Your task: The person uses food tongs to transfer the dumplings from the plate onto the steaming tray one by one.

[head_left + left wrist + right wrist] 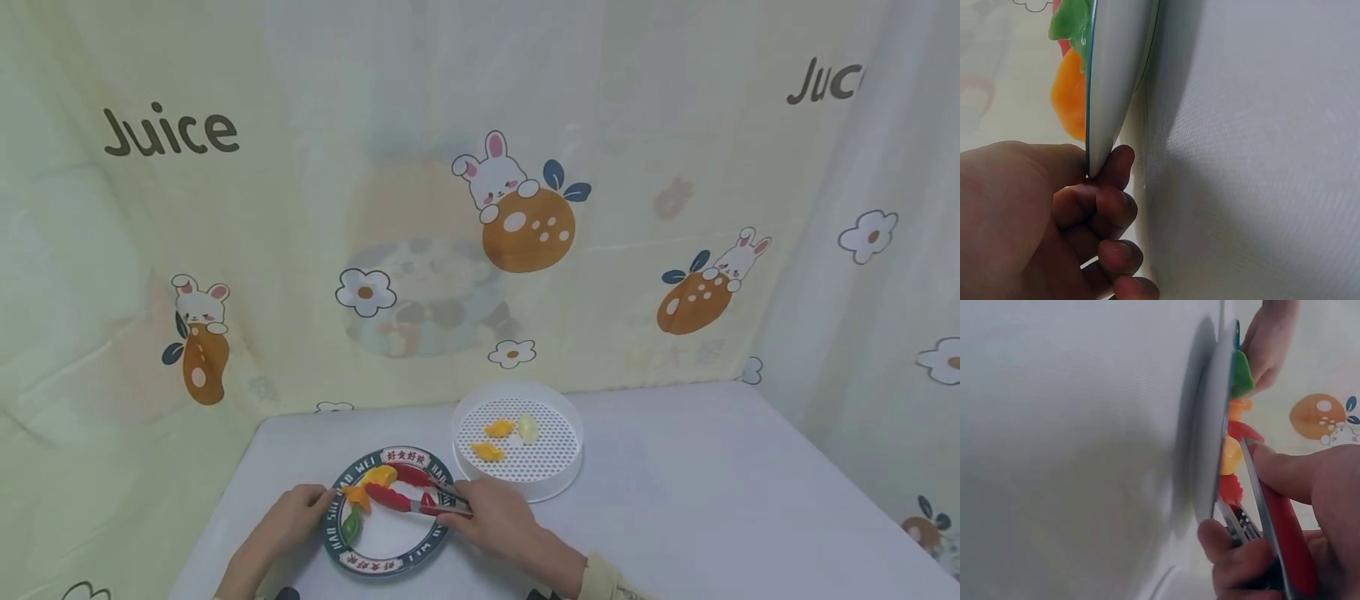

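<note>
My left hand point(296, 514) pinches the left edge of a round white plate point(390, 540) with a dark green lettered rim; in the left wrist view the thumb and index finger point(1119, 165) grip that edge. My right hand point(498, 515) holds metal tongs with red tips point(390, 497), low over the plate. The tips are spread, with a yellow dumpling-shaped piece point(380, 476) near them. Beside it on the plate lie an orange piece point(358, 497) and a green piece point(351, 527). The right wrist view shows the tongs' red handle point(1291, 544) in the hand.
Just behind and right of the plate stands a round white perforated basket point(551, 490). Inside it are two yellow pieces point(499, 427) and a pale one point(528, 429). A printed curtain point(637, 125) hangs at the back and sides of the white table point(675, 500).
</note>
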A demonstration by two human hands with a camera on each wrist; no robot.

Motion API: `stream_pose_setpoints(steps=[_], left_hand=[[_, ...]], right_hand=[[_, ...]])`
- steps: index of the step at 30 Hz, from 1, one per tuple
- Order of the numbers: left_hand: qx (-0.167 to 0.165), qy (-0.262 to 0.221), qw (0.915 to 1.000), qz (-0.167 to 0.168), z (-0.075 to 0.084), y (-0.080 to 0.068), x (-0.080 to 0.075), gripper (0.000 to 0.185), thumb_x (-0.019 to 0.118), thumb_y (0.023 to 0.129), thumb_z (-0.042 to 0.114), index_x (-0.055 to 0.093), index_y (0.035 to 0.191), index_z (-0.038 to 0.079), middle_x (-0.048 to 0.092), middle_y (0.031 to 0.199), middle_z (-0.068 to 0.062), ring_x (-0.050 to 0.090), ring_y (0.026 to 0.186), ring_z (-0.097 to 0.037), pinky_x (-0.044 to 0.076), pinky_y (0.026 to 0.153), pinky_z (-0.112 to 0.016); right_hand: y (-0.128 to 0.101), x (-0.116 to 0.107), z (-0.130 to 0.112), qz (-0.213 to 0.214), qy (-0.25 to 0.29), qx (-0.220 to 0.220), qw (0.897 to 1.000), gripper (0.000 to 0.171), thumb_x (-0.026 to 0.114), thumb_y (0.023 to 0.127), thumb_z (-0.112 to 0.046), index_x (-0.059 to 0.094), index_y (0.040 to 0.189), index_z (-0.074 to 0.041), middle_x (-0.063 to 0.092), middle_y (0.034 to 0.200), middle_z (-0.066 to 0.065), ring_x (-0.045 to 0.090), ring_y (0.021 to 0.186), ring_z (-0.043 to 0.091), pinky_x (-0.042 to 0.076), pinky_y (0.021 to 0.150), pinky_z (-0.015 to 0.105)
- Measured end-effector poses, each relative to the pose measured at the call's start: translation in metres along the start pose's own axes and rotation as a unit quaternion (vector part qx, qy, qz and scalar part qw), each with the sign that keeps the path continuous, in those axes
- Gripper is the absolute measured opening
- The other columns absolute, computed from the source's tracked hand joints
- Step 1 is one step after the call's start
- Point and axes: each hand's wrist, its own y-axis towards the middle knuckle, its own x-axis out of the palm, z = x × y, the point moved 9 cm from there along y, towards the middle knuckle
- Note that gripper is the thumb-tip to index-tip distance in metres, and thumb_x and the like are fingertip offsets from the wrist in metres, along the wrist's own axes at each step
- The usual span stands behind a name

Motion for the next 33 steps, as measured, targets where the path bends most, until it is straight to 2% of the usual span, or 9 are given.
stream_pose_setpoints(steps=[7,11,15,21,26,33], left_hand=[[-0.001,0.004,1.0000,0.002,0.003,-0.001,-0.001,0.034,0.051,0.104,0.029,0.071,0.108,0.001,0.066,0.082,0.001,0.058,0.078,-0.014,0.055,0.078,-0.039],[0.007,0.004,0.9999,0.009,0.005,-0.003,-0.001,0.032,0.050,0.105,0.028,0.071,0.102,0.003,0.063,0.077,0.000,0.056,0.073,-0.014,0.050,0.069,-0.033],[0.016,0.004,0.9997,0.017,0.004,-0.003,-0.001,0.031,0.050,0.105,0.027,0.070,0.097,0.006,0.060,0.074,-0.001,0.054,0.071,-0.015,0.046,0.064,-0.030],[0.010,0.014,0.9998,0.014,0.003,-0.002,-0.001,0.032,0.050,0.104,0.027,0.071,0.104,0.002,0.063,0.078,0.000,0.057,0.074,-0.014,0.051,0.070,-0.033],[0.008,0.018,0.9997,0.013,0.005,-0.003,-0.001,0.033,0.049,0.104,0.028,0.070,0.102,0.003,0.063,0.077,0.001,0.057,0.074,-0.014,0.052,0.070,-0.034],[0.021,0.017,0.9994,0.020,0.008,-0.005,-0.002,0.033,0.049,0.104,0.029,0.070,0.102,0.003,0.064,0.078,0.002,0.058,0.076,-0.013,0.054,0.074,-0.037]], right_hand=[[0.002,0.001,0.005,0.016,0.004,-0.012,1.000,0.038,0.071,0.088,-0.055,0.070,0.106,-0.022,0.052,0.070,-0.009,0.045,0.062,0.006,0.031,0.053,0.023],[0.002,0.000,0.005,0.022,0.000,-0.015,1.000,0.038,0.072,0.087,-0.055,0.070,0.106,-0.021,0.051,0.069,-0.010,0.045,0.061,0.005,0.031,0.053,0.022],[-0.001,-0.006,0.005,0.025,0.022,-0.006,0.999,0.037,0.073,0.087,-0.054,0.070,0.107,-0.022,0.053,0.071,-0.011,0.047,0.062,0.006,0.034,0.053,0.023],[-0.003,-0.019,0.005,0.034,0.032,-0.003,0.999,0.036,0.070,0.088,-0.055,0.068,0.106,-0.025,0.055,0.075,-0.010,0.049,0.065,0.008,0.036,0.055,0.025],[-0.006,-0.023,0.008,0.034,0.028,0.006,0.999,0.039,0.069,0.087,-0.059,0.068,0.107,-0.026,0.055,0.074,-0.009,0.050,0.065,0.009,0.037,0.055,0.026],[-0.015,-0.034,0.016,0.043,0.024,0.021,0.999,0.054,0.070,0.087,-0.057,0.067,0.128,-0.022,0.060,0.089,-0.011,0.052,0.076,0.009,0.040,0.060,0.027]])
